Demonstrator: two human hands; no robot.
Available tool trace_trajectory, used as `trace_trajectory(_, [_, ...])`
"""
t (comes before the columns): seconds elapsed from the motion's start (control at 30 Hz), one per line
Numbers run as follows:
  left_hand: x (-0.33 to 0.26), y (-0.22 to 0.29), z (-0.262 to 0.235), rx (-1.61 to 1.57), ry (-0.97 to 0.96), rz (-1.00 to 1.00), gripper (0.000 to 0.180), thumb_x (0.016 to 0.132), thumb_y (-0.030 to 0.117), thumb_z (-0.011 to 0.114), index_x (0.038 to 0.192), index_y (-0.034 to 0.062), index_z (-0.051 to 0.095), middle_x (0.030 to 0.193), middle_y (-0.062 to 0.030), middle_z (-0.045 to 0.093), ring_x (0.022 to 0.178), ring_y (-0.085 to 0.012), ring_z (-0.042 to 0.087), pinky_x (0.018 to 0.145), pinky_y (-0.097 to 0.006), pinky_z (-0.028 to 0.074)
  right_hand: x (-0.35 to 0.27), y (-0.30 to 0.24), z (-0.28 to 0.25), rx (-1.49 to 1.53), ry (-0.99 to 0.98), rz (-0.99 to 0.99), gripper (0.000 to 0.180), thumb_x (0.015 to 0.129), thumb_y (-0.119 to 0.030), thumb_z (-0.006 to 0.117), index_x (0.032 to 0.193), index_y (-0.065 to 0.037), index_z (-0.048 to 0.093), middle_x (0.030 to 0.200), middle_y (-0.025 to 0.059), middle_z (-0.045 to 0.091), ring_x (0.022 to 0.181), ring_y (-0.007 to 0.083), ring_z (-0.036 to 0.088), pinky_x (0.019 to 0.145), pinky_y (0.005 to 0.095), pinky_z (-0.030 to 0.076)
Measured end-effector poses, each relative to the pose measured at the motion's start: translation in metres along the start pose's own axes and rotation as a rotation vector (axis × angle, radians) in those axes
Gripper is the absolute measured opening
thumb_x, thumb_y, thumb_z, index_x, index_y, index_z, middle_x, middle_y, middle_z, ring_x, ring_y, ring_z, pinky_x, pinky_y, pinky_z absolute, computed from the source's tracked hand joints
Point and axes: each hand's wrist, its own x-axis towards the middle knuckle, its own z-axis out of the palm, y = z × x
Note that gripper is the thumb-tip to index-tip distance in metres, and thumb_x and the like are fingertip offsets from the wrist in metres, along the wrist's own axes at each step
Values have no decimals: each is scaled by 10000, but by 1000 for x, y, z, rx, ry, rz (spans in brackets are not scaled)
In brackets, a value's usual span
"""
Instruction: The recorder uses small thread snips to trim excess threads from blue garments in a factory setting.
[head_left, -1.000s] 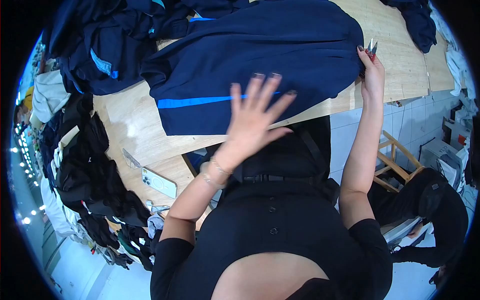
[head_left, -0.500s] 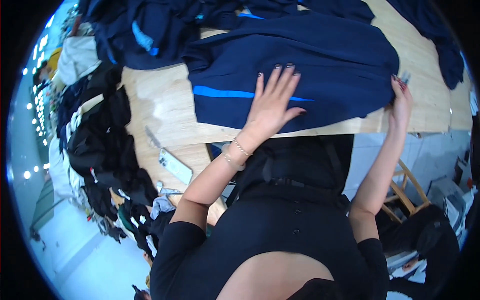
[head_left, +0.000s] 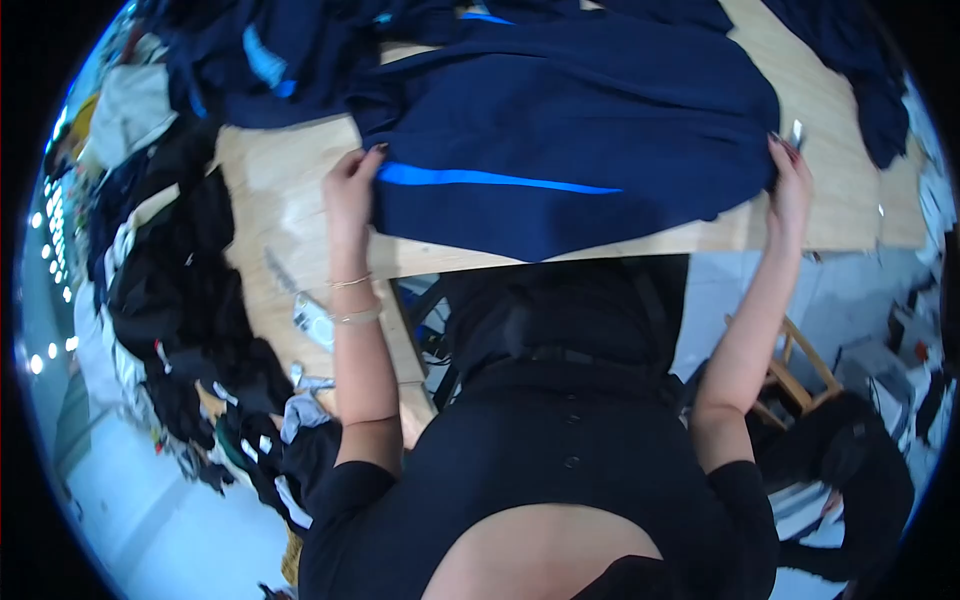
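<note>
A navy garment (head_left: 560,120) with a bright blue stripe lies spread flat on the pale wooden table, slightly rumpled. At its left edge, beside the wide end of the stripe, my left hand (head_left: 351,190) pinches the cloth between thumb and fingers. My right hand (head_left: 790,180) grips the garment's right edge, its fingers partly hidden by the fold. A small shiny metal-looking piece (head_left: 797,132) shows just past the right fingertips; whether that hand holds it I cannot tell.
More navy garments (head_left: 270,60) are heaped along the far side, and another (head_left: 860,80) lies far right. Left are a phone (head_left: 314,322) on the wooden table (head_left: 290,170) and a long pile of dark clothes (head_left: 180,290). A wooden stool (head_left: 800,370) and a person in black (head_left: 870,470) are at lower right.
My left hand has gone from lying flat on the middle of the garment to pinching its left edge. The right hand stays at the right edge. The whole view has shifted slightly.
</note>
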Motion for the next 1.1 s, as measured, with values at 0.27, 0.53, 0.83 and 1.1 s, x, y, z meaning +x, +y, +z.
trace_trajectory(0.27, [2,9,-32,-595,-56,-156,135,911,202,638,936,73,671,802,30,618,715,-63,541,637,-217,376,-9,-30,17,-23,21,-82,167,852,-172,713,933,-31,676,810,-11,637,723,46,529,673,181,394])
trace_trajectory(0.53, [-52,83,-9,-882,-386,-73,136,902,39,593,1021,15,653,862,4,648,713,-56,564,665,-203,455,4,-67,3,-1012,279,-420,213,870,-182,661,972,5,666,781,60,664,713,153,590,691,291,459])
trace_trajectory(0.83, [-76,138,23,-885,-511,66,177,888,90,663,1028,-17,682,869,-4,668,774,-47,579,735,-173,454,-118,-138,146,-50,-589,-476,119,866,-39,620,951,14,683,931,29,651,837,79,581,766,191,451])
trace_trajectory(1.1, [-78,150,44,-944,-681,135,170,907,91,640,1010,-41,672,934,-19,677,820,-43,588,758,-175,466,-143,-144,177,-128,-688,-732,181,781,-26,720,949,10,665,779,15,637,695,61,558,642,184,439])
